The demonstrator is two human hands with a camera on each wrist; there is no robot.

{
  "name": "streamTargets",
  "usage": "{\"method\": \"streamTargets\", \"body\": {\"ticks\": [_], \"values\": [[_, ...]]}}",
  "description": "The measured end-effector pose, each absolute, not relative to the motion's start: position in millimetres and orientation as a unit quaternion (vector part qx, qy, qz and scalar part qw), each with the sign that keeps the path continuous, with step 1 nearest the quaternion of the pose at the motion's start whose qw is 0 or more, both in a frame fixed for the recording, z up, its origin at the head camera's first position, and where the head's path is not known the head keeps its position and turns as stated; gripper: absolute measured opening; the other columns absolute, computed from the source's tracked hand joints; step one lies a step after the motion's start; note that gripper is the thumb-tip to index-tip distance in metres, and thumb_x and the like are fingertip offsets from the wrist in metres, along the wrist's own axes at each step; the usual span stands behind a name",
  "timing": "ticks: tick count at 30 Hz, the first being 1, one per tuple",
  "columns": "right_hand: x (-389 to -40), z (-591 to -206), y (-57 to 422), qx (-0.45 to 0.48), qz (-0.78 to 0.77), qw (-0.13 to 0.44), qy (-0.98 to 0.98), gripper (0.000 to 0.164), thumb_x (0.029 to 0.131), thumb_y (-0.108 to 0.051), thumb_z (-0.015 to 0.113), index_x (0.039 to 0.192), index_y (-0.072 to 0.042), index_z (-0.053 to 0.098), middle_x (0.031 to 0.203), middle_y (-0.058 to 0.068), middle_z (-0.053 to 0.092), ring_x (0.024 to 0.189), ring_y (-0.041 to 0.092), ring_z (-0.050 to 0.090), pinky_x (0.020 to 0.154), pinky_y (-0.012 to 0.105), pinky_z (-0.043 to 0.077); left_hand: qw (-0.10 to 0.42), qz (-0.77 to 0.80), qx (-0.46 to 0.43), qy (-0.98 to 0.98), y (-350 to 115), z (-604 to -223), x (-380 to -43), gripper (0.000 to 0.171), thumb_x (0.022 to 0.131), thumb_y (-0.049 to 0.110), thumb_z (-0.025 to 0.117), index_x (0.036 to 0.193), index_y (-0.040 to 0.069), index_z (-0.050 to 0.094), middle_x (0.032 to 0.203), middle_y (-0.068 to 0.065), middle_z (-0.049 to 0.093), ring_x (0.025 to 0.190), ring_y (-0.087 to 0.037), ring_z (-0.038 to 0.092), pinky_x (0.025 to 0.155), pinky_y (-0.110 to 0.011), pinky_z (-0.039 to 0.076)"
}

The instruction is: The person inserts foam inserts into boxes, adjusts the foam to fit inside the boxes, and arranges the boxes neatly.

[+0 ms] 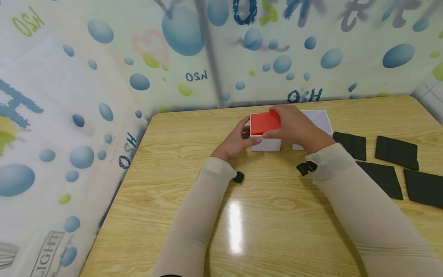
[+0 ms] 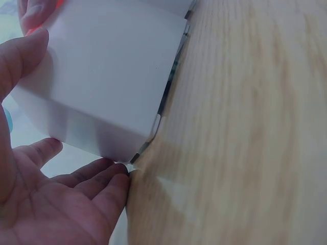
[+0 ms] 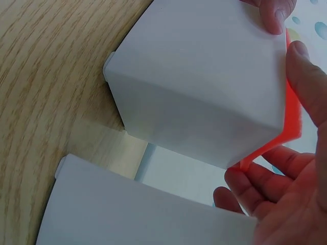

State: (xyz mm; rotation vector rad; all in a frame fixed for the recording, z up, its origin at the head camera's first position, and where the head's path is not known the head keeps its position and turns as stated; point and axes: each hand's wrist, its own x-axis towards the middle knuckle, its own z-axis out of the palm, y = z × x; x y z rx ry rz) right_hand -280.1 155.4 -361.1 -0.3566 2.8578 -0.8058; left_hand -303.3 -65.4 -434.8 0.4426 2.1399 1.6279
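A white box stands on the wooden table with a bright red piece across its top opening. My left hand grips the box from the left, thumb on the near face and fingertips along the side wall. Over the right edge of the box top, my right hand pinches the red piece, thumb at the near edge and fingers at the far one. In the right wrist view, a red edge sticks out past the box rim. How deep the red piece reaches inside is hidden.
Close on the right stands a second white box, partly behind my right hand. Several flat black pieces lie on the table farther right. A patterned wall rises behind the table's far edge.
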Motion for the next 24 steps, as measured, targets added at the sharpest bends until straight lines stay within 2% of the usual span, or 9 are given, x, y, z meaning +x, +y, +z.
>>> {"method": "streamTargets", "body": {"ticks": [6,16,20,24], "values": [[-278.0,-360.9,154.5,-0.124,-0.266,0.082,0.952,0.098,0.086,-0.037,0.088,0.161,-0.003,0.034,0.148,0.02,0.049,0.13,0.039,0.048,0.1,0.057,0.057,0.211,0.587,0.157,0.765,-65.4,-434.8,-303.6,0.094,0.096,0.025,0.078,0.168,0.038,0.019,0.163,-0.007,0.041,0.15,-0.03,0.044,0.118,-0.045,0.045],[-263.1,-360.0,153.1,-0.127,-0.247,0.061,0.959,0.113,0.085,-0.048,0.086,0.165,0.0,0.023,0.165,0.023,0.031,0.141,0.042,0.039,0.104,0.062,0.053,0.21,0.578,0.151,0.774,-65.2,-433.5,-303.0,0.095,0.094,0.031,0.079,0.167,0.041,0.019,0.163,-0.005,0.041,0.15,-0.029,0.044,0.119,-0.045,0.044],[-253.6,-361.0,151.5,-0.126,-0.238,0.073,0.96,0.116,0.085,-0.052,0.084,0.167,-0.001,0.02,0.171,0.024,0.02,0.152,0.045,0.028,0.111,0.066,0.045,0.205,0.571,0.154,0.779,-64.9,-434.0,-303.4,0.094,0.095,0.031,0.078,0.168,0.04,0.018,0.163,-0.005,0.042,0.15,-0.029,0.044,0.12,-0.045,0.042],[-243.2,-360.5,149.3,-0.131,-0.234,0.085,0.96,0.117,0.088,-0.052,0.083,0.167,0.0,0.015,0.175,0.024,0.008,0.16,0.047,0.011,0.119,0.068,0.035,0.2,0.567,0.156,0.783,-64.6,-434.9,-303.4,0.094,0.095,0.031,0.079,0.168,0.039,0.018,0.162,-0.005,0.042,0.15,-0.028,0.044,0.121,-0.045,0.041]]}}
